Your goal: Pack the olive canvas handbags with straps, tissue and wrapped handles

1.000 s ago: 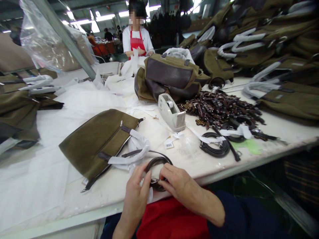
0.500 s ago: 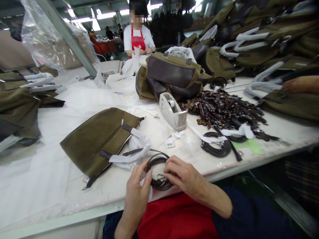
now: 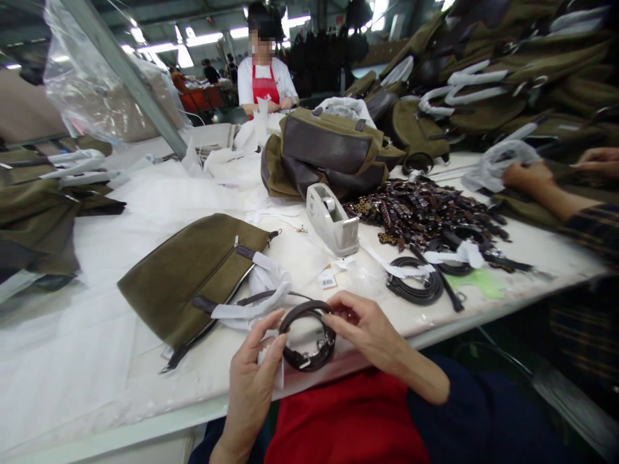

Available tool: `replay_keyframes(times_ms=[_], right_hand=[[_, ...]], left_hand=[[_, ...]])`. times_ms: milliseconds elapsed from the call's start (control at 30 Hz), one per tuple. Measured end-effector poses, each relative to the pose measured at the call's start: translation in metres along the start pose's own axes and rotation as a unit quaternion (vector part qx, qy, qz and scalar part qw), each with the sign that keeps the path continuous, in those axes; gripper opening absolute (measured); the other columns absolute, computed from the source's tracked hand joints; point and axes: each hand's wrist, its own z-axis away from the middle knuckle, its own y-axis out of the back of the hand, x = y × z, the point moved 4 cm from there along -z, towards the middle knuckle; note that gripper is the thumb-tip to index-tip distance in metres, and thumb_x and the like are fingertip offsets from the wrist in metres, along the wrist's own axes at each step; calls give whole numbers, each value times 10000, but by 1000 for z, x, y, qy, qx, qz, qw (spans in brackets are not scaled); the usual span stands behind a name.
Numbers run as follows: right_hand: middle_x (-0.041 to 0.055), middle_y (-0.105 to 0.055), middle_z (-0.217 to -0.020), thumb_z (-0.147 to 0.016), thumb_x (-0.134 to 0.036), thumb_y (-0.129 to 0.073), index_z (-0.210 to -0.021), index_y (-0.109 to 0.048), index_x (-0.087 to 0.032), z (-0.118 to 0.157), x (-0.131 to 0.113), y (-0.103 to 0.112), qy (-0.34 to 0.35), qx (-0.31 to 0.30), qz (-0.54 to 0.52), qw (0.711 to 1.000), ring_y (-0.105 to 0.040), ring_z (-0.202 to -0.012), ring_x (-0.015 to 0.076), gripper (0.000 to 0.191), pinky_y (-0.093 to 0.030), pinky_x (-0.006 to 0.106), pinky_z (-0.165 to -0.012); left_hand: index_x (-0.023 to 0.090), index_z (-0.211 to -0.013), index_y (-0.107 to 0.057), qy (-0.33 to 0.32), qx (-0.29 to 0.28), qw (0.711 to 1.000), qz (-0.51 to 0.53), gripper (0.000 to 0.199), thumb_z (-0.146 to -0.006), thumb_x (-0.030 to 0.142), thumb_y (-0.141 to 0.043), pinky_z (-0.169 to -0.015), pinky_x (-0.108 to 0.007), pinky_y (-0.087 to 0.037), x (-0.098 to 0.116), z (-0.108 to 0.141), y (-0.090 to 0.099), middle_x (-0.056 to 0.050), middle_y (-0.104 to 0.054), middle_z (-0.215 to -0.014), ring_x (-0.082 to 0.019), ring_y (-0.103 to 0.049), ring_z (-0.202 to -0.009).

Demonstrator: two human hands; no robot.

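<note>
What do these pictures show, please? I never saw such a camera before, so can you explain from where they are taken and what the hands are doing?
These pictures come from one camera worn on a person's head, looking forward and down. The wearer's left hand and right hand are at the bottom. Together they hold a coiled dark strap with a metal clip. On the white table lie an olive bag, a tape dispenser, a heap of brown straps and more coiled straps. Across the table stands a person in a red apron, and another person's hand reaches in at the right.
</note>
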Motion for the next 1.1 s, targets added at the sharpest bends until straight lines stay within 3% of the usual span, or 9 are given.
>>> replay_keyframes(times_ms=[167, 267, 433, 600, 700, 767, 867, 1000, 1100], right_hand=[[-50, -495, -634, -900, -454, -621, -855, -580, -163, -1, 5, 21, -78, 25, -126, 989, -446, -494, 71, 298, -349, 191, -437], [-61, -486, -587, -920, -490, -577, -826, -556, -159, 2, 8, 30, -102, 45, -149, 982, -418, -427, 53, 345, -334, 177, -400], [-27, -635, -715, -911, -481, -599, -902, -504, -172, 12, 15, 27, -116, 36, -235, 965, -365, -363, 22, 324, -308, 156, -347], [-44, -624, -667, -892, -449, -645, -922, -521, -168, 23, 15, 21, -129, 34, -302, 944, -348, -326, 12, 309, -309, 141, -325], [-52, -613, -666, -883, -441, -663, -918, -530, -167, 32, 11, 27, -128, 51, -324, 936, -339, -322, 9, 306, -309, 142, -319], [-48, -618, -700, -876, -434, -675, -911, -536, -167, 38, 10, 34, -122, 64, -329, 934, -356, -332, 8, 304, -336, 150, -332], [-31, -637, -772, -874, -416, -679, -931, -551, -165, 45, 13, 43, -113, 67, -330, 935, -387, -366, 10, 287, -376, 164, -369], [-10, -643, -807, -857, -368, -701, -986, -574, -157, 44, 15, 45, -99, 45, -291, 951, -447, -467, 28, 278, -377, 159, -436], [-12, -611, -811, -858, -338, -692, -984, -586, -154, 37, 7, 39, -85, 13, -245, 966, -462, -549, 48, 247, -379, 167, -482]], left_hand=[[217, -1197, -651, 0, 22, 1000, -12, 385, -908, 466, -600, -799, -261, -517, -8, -2, 3, -48, -728, -1015, -196, -661, -938], [200, -1143, -664, 20, 25, 999, -1, 357, -900, 457, -612, -572, -227, -481, -4, -1, 6, -34, -720, -923, -121, -582, -612], [183, -1093, -672, -24, 65, 994, 83, 310, -884, 412, -645, -403, -185, -374, 53, -26, 12, -20, -682, -871, -62, -460, -468], [190, -1131, -645, -200, 19, 979, 24, 324, -899, 414, -612, -508, -205, -470, 123, -97, -18, -33, -680, -954, -71, -513, -544], [240, -1297, -562, -262, -137, 947, -121, 491, -841, 382, -676, -799, -326, -548, 122, -134, -55, -96, -600, -1322, -175, -648, -913], [223, -1342, -530, -282, -188, 920, -195, 548, -834, 368, -675, -1021, -447, -462, 108, -145, -72, -125, -541, -1420, -260, -573, -1195], [174, -1291, -573, -293, -163, 915, -225, 473, -859, 354, -643, -1153, -505, -306, 94, -137, -75, -146, -549, -1414, -291, -467, -1331], [221, -1222, -612, -159, -203, 961, -104, 353, -973, 432, -479, -995, -406, -468, 93, -89, -59, -83, -664, -1213, -233, -614, -1117], [249, -1187, -617, -61, -282, 956, -50, 334, -954, 469, -523, -886, -315, -507, 93, -44, -51, -42, -691, -1104, -203, -639, -1021]])
